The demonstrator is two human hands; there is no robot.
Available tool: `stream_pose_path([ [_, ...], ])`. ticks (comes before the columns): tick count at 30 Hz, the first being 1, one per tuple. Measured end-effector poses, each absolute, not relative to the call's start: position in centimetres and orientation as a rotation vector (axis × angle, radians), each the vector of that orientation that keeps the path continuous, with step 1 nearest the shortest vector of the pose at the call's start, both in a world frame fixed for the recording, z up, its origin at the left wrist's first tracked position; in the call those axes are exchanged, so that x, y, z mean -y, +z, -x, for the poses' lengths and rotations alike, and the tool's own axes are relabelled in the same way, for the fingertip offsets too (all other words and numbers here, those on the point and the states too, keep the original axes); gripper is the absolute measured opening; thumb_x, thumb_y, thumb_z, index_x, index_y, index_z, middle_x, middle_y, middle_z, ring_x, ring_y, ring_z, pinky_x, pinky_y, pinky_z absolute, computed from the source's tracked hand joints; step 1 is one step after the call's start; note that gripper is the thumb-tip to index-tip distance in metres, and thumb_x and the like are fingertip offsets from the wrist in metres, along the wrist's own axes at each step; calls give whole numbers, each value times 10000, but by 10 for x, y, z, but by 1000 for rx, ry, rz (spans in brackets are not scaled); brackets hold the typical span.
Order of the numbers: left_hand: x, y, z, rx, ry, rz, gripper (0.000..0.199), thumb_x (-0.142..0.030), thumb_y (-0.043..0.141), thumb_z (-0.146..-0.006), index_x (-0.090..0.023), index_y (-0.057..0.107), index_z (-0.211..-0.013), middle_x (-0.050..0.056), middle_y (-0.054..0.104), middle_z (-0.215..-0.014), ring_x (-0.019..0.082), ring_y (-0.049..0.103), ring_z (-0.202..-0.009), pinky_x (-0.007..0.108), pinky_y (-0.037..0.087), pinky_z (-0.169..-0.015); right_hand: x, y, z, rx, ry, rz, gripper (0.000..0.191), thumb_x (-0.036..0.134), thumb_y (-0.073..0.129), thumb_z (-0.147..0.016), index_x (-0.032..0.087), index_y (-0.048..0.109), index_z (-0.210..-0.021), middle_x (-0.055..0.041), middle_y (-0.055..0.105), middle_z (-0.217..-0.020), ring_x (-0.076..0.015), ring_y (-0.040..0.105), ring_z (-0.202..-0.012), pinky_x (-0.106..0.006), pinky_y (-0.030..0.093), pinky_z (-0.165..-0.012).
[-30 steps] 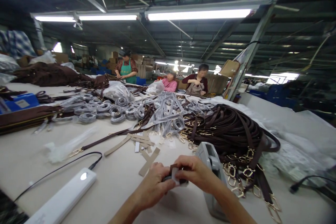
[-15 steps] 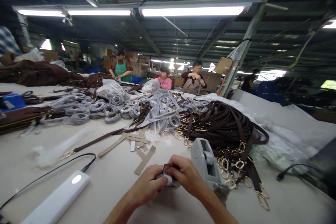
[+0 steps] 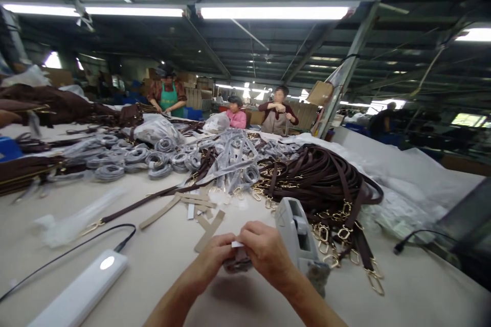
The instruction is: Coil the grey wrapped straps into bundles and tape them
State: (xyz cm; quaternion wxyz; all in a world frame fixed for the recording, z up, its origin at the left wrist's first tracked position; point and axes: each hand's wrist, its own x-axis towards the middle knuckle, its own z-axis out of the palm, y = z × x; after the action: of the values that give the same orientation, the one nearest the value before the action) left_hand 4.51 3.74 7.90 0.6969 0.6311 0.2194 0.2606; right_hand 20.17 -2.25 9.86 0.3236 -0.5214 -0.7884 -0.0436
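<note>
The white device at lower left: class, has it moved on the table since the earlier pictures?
No, not visibly. The white device keeps its place against the nearest beige strip; both drift left in the picture, so the camera likely turned.

Legible text: none; green apron (image 3: pixel 169 100): lettering too small; tape dispenser (image 3: pixel 293 235): drawn mark, unclear

Both hands (image 3: pixel 265 252) partly hide a blurred bundle (image 3: pixel 238 264).

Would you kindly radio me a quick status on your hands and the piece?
Left hand gripping small dark bundle; right hand pinching at white slip. Grips partly hidden. Grey dispenser close beside right hand.
</note>
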Motion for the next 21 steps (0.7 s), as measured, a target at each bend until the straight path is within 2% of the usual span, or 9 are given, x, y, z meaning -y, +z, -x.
stream_pose_path([
  [9,-31,77,-39,-514,575,-1269,159,-280,605,-641,-128,602,-688,-26,503,-635,130,443,-637,254,321,-610,36,106,-200,2216,-132,1267,320,205,363,-989,219,638,-826,-61,699,-832,-182,615,-753,-275,448,-679],
  [16,-28,79,-37,-482,573,-1169,169,-278,683,-651,-129,618,-696,-29,532,-650,122,440,-657,244,327,-627,44,97,-193,2085,-234,1117,252,140,408,-966,226,630,-884,-60,701,-826,-191,619,-748,-299,500,-680],
  [18,-27,78,-37,-477,567,-1099,149,-237,698,-618,-122,627,-680,-25,542,-633,118,442,-636,239,318,-608,45,95,-193,2047,-251,1033,227,131,420,-966,228,620,-923,-53,697,-832,-184,629,-759,-308,531,-735],
  [21,-25,75,-38,-475,561,-1006,137,-186,659,-556,-116,635,-671,-21,546,-596,112,446,-590,232,313,-579,47,96,-194,2072,-279,926,229,148,393,-986,206,613,-960,-52,692,-836,-168,643,-780,-350,536,-904],
])
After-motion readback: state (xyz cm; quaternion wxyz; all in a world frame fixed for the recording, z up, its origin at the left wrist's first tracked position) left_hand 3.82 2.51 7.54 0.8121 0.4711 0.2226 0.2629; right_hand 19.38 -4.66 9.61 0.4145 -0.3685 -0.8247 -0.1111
